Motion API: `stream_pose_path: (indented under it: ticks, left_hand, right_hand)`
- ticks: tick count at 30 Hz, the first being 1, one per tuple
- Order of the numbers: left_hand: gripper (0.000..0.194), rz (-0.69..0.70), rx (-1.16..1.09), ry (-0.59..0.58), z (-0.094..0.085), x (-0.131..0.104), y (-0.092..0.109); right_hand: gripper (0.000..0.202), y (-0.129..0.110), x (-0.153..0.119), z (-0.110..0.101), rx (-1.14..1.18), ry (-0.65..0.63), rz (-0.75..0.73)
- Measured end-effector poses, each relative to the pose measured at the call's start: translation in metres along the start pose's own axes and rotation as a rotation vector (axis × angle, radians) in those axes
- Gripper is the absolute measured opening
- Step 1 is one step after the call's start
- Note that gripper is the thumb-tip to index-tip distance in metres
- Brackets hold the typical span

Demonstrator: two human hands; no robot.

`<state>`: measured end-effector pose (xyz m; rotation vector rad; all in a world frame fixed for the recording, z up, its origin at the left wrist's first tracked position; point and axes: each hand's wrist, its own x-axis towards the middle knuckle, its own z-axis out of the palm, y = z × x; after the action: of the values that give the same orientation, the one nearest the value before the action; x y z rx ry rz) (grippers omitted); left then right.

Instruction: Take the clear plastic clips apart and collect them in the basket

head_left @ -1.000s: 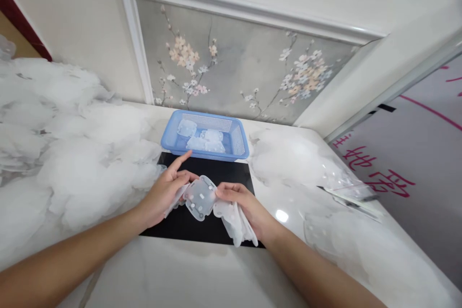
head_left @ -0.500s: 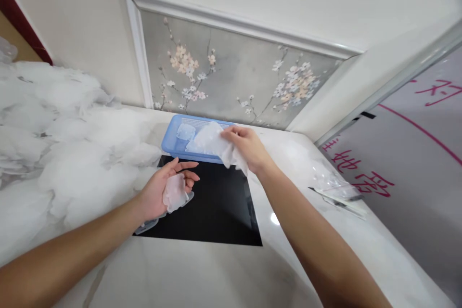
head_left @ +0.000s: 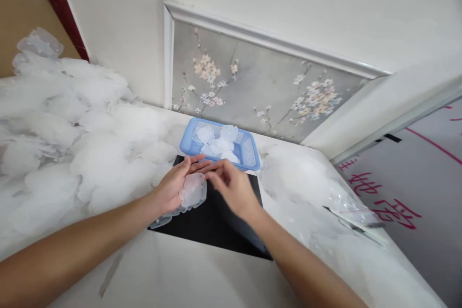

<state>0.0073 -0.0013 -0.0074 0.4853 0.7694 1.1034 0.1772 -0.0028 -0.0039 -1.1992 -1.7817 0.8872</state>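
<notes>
My left hand (head_left: 172, 187) is turned palm up above the left part of a black mat (head_left: 231, 224), its fingers stretched toward the blue basket. A frosted, translucent plastic piece (head_left: 194, 190) with a wavy edge rests in it, held at the palm. More clear pieces (head_left: 160, 222) show beneath that hand, on or over the mat's left edge. My right hand (head_left: 233, 187), slightly blurred, meets the left fingertips with thumb and fingers pinched at the piece's upper right edge. Whatever lies between those fingertips is hidden. Behind both hands, several similar pieces (head_left: 221, 145) lie in the blue basket (head_left: 249, 151).
A large heap of frosted pieces (head_left: 104, 149) covers the left side of the table. Cloudy plastic (head_left: 299, 173) and a clear bag (head_left: 355, 214) lie to the right. A wall with a framed floral panel (head_left: 252, 82) rises behind; a whiteboard (head_left: 415, 173) stands at right.
My right hand has come back from over the basket to my left hand. The pieces it held now lie in the basket. The view has shifted left.
</notes>
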Motion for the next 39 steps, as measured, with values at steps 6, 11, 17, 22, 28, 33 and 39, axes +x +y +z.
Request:
stream_pose_path:
  ticks: [6, 11, 17, 22, 28, 33, 39]
  left_hand:
    - [0.039, 0.109, 0.16, -0.083, 0.001, -0.003, 0.003]
    - [0.032, 0.487, 0.507, -0.004, -0.009, 0.01, 0.032]
    - [0.035, 0.425, 1.363, -0.126, -0.015, 0.009, 0.056]
    - [0.036, 0.346, 1.802, -0.472, -0.014, -0.004, 0.053]
    - [0.049, 0.221, 1.823, -0.372, -0.019, 0.002, 0.04]
    - [0.023, 0.388, 1.706, -0.226, -0.01, 0.016, 0.026]
    - [0.031, 0.375, 1.136, -0.066, 0.001, 0.019, 0.017]
  right_hand:
    - [0.045, 0.003, -0.033, 0.027, 0.592, -0.089, 0.207]
    - [0.035, 0.015, -0.042, 0.0, 0.652, -0.011, 0.142]
    - [0.017, 0.041, -0.051, -0.011, 0.616, -0.002, 0.133]
    - [0.017, 0.044, -0.05, -0.013, 0.628, -0.028, 0.156]
    - [0.02, 0.044, -0.047, -0.014, 0.584, 0.004, 0.146]
    - [0.034, 0.041, -0.045, -0.014, 0.661, 0.116, 0.22]
    - [0.038, 0.042, -0.041, -0.018, 1.146, 0.009, 0.467]
